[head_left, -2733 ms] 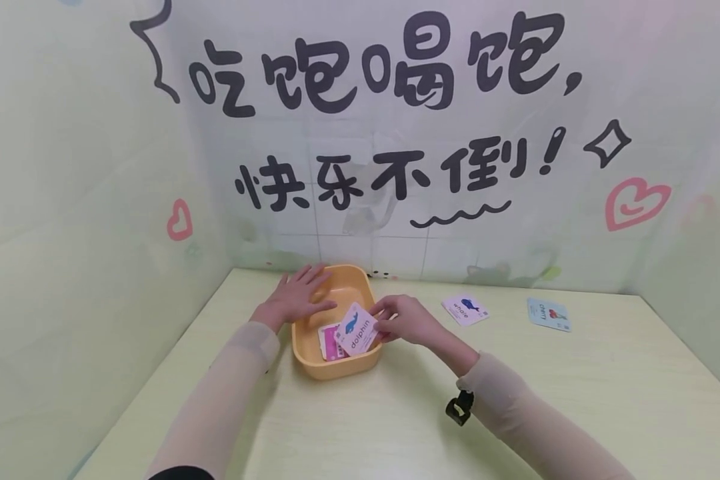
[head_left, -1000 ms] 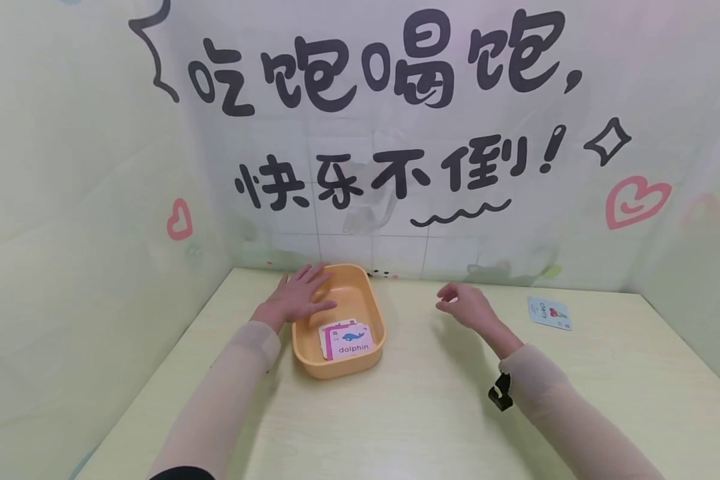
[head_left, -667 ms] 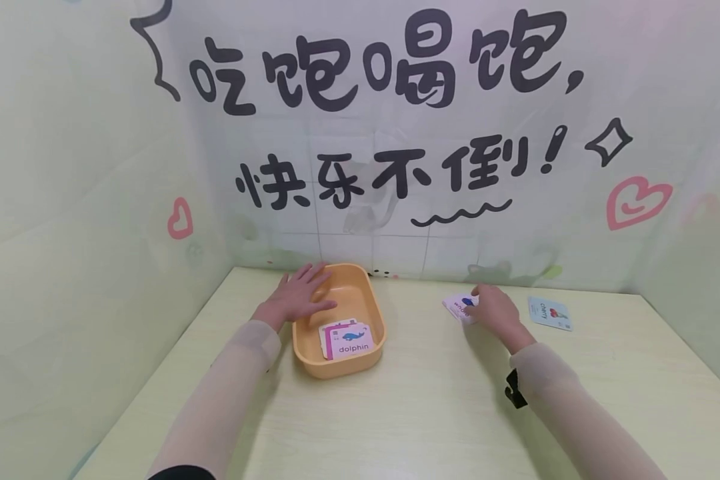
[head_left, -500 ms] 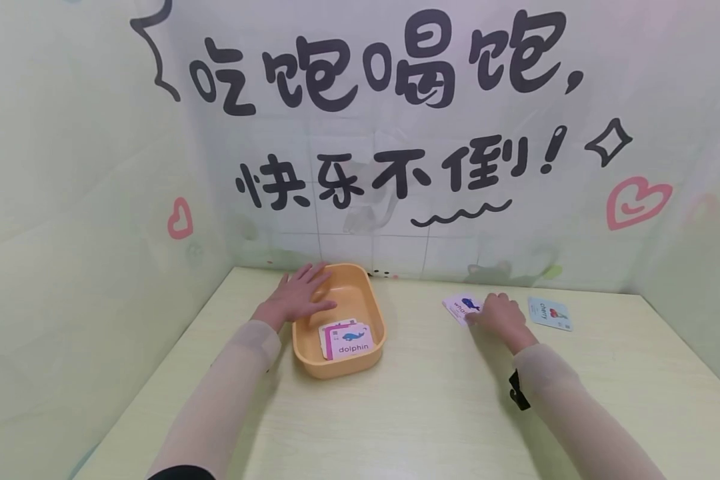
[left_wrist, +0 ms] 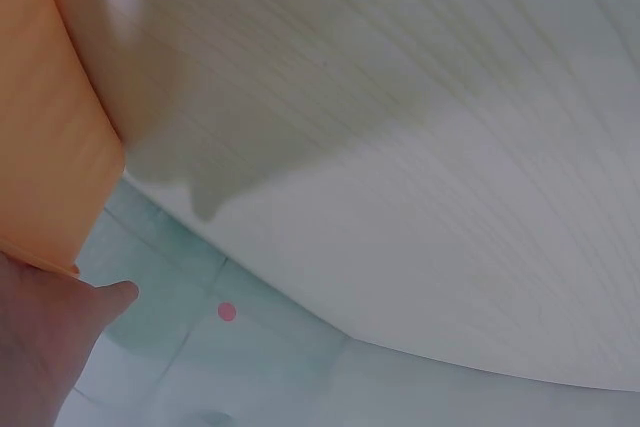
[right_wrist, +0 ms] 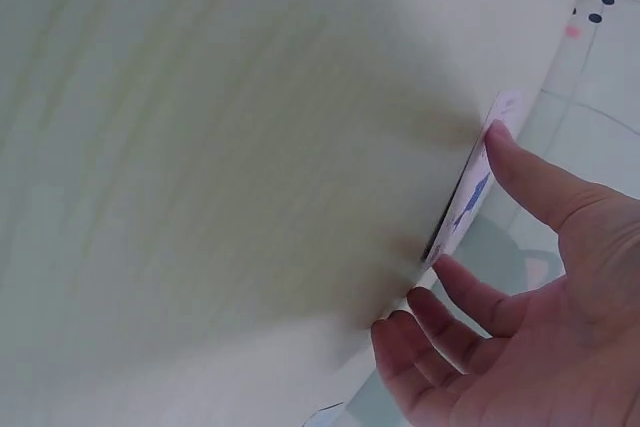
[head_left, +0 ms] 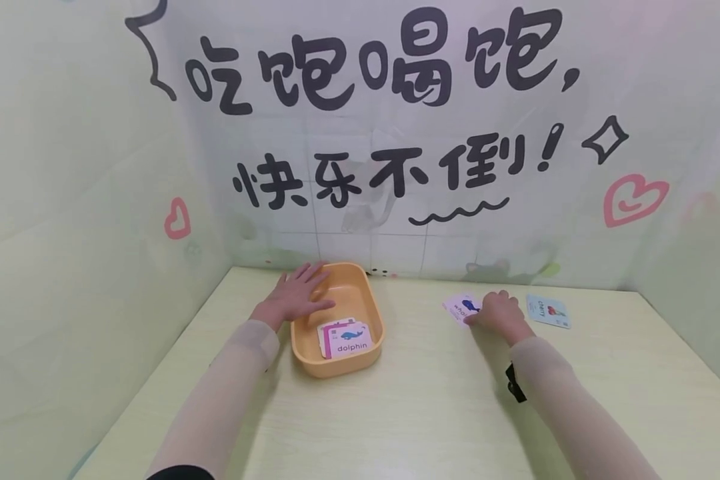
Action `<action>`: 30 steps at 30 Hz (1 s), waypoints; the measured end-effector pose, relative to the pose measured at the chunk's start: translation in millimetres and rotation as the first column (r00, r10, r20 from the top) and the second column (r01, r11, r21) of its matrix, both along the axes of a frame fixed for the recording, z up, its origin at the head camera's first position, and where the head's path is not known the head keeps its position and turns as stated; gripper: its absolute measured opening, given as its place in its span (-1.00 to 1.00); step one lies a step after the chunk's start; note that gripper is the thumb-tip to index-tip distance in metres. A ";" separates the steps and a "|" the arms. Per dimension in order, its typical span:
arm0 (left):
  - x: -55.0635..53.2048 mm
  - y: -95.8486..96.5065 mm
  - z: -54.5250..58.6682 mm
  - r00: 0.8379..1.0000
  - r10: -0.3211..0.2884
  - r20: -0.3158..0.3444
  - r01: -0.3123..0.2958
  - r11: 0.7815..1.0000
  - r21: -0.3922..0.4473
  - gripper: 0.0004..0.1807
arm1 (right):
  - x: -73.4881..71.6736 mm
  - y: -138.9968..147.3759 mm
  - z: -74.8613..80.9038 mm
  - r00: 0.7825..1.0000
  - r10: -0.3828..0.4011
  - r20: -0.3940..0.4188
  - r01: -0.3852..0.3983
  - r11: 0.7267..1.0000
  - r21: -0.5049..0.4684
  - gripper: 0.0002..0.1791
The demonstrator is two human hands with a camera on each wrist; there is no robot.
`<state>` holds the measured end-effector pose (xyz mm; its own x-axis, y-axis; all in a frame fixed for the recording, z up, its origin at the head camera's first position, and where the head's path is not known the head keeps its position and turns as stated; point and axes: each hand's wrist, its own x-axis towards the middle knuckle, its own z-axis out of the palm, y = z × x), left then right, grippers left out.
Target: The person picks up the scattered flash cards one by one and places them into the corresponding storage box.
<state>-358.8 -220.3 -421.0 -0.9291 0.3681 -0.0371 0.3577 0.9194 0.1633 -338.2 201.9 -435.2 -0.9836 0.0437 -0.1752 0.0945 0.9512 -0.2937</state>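
Observation:
My left hand lies with fingers spread over the left rim of an orange plastic box; in the left wrist view only part of the hand shows beside the box wall. Inside the box, a dolphin card lies face up on top of other pink and white cards. To the right, my right hand is at a whale card on the table. The right wrist view has its thumb and index finger pinching opposite edges of that card, low at the tabletop.
A light blue cherry card lies on the table just right of my right hand. Behind the table rises a sheet-covered wall with large black writing, and similar sheets stand at both sides.
My right hand has let go of the dolphin card inside the box and moved right to the whale card, where its fingers have settled on the edges. The left hand has stayed in place.

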 end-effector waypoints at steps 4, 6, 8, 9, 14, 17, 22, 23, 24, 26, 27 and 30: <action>0.1 -0.9 -0.2 1.000 -0.003 0.003 0.003 1.000 0.002 -0.08 | 1.6 2.9 -0.9 1.000 -0.015 0.011 0.016 0.996 -0.089 -0.24; 0.6 -1.1 -0.8 1.000 -0.007 0.000 0.007 1.000 0.002 -0.09 | 2.3 5.0 -2.2 1.000 -0.021 0.012 0.023 0.988 -0.153 -0.30; 1.3 -1.5 -1.3 1.000 -0.009 -0.002 0.009 1.000 0.001 -0.08 | 2.6 6.7 -3.0 1.000 -0.029 0.008 0.031 0.975 -0.219 -0.42; 1.5 -1.6 -1.6 1.000 -0.009 -0.003 0.009 1.000 -0.001 -0.08 | 2.5 7.4 -3.4 0.999 -0.032 0.000 0.031 0.965 -0.259 -0.49; 2.2 -0.8 -1.3 1.000 -0.009 -0.005 0.009 1.000 -0.004 -0.08 | 3.0 6.2 4.1 0.997 -0.067 -0.036 0.041 0.870 -0.491 -0.69; 1.4 -0.4 -0.3 1.000 -0.006 -0.007 0.006 1.000 -0.002 -0.10 | 3.0 1.3 12.0 0.995 -0.093 -0.040 0.050 0.791 -0.610 -0.66; 0.4 0.0 0.3 1.000 -0.006 -0.008 0.006 1.000 0.000 -0.11 | 2.8 -12.4 27.2 0.994 -0.103 -0.041 0.044 0.701 -0.711 -0.64; 0.3 -0.1 0.1 1.000 -0.006 -0.009 0.006 1.000 0.001 -0.11 | 3.3 -16.1 30.8 0.994 -0.097 -0.047 0.033 0.689 -0.724 -0.64; 0.0 -0.2 -0.2 1.000 -0.007 -0.011 0.007 1.000 0.003 -0.11 | 3.8 -19.9 34.1 0.994 -0.093 -0.049 0.027 0.677 -0.735 -0.64; -0.3 -0.8 -1.0 1.000 -0.007 -0.014 0.007 1.000 0.005 -0.11 | 5.4 -28.2 39.7 0.996 -0.073 -0.059 0.003 0.656 -0.755 -0.64; -0.9 -1.2 -1.9 1.000 -0.007 -0.016 0.008 1.000 0.006 -0.11 | 6.6 -32.6 42.2 0.996 -0.062 -0.062 -0.008 0.645 -0.764 -0.63; -1.7 -2.1 -3.2 1.000 -0.007 -0.018 0.007 1.000 0.008 -0.11 | 10.1 -46.3 48.0 0.997 -0.026 -0.069 -0.038 0.622 -0.782 -0.63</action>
<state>-360.5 -222.4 -424.2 -0.9271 0.3745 -0.0172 0.3669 0.9157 0.1637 -328.1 155.6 -387.2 -0.9937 -0.0843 -0.0744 0.0393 0.3598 -0.9322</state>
